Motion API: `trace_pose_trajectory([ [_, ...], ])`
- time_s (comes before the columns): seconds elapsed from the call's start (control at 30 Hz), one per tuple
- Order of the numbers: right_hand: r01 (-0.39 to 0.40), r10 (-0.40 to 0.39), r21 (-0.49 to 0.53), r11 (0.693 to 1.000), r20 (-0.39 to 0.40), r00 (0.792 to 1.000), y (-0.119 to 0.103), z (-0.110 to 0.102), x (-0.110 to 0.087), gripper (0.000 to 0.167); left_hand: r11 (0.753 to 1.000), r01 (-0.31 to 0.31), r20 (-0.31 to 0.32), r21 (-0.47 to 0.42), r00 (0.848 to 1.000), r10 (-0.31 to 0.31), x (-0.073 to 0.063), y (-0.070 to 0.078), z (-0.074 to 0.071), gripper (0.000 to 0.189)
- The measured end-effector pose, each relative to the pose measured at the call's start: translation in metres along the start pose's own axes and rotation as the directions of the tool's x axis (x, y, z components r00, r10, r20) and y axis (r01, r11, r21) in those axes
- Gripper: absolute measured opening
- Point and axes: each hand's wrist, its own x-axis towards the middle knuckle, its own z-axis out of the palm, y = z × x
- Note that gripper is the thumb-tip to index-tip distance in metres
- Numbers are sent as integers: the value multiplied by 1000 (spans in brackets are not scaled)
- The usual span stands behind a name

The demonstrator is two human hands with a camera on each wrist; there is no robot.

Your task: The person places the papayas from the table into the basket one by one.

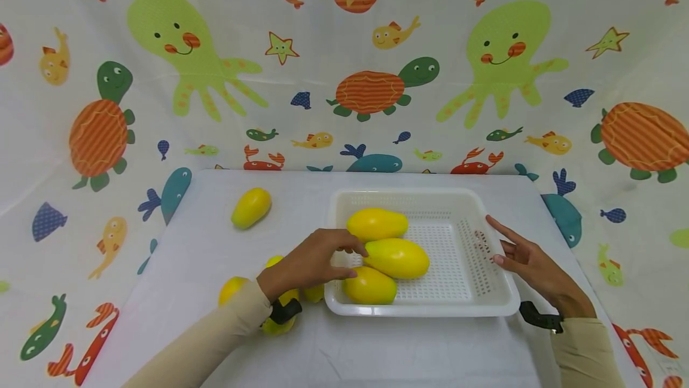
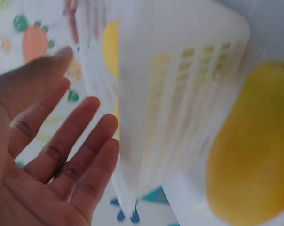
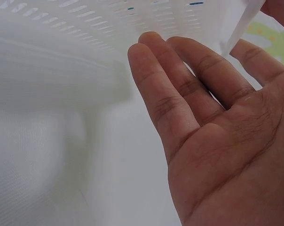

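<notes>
A white plastic basket (image 1: 430,310) with slotted sides holds three yellow, papaya-like fruits: one at the back (image 1: 377,224), one in the middle (image 1: 401,259) and one at the front (image 1: 371,286). My left hand (image 1: 317,259) hovers over the basket's left rim, fingertips right by the middle and front fruits. Its fingers (image 2: 81,122) look loose and spread in the left wrist view, with nothing in the palm. At the basket's right end, my right hand (image 1: 530,265) holds the rim, thumb over it and fingers (image 3: 153,84) against the outer wall.
Another yellow fruit (image 1: 251,208) lies at the back left of the white table (image 1: 194,244). Several more, including one at the left (image 1: 231,288), are partly hidden under my left forearm. A sea-animal print curtain (image 1: 317,47) hangs behind the table.
</notes>
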Motion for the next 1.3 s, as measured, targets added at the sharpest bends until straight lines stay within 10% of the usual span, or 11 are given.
trace_pose_trajectory([
  [0.37,30,-30,11,999,5,1000,2,-1,0,82,995,74,-182,-63,980,-85,-20,-31,-49,42],
  [0.93,23,-23,14,1000,-3,1000,2,0,-1,82,938,332,-448,-101,826,-341,-47,-136,-96,47],
  [1.3,30,-30,1,1000,-4,1000,4,-1,-1,81,893,442,-462,-83,777,-428,-50,-167,-105,61],
])
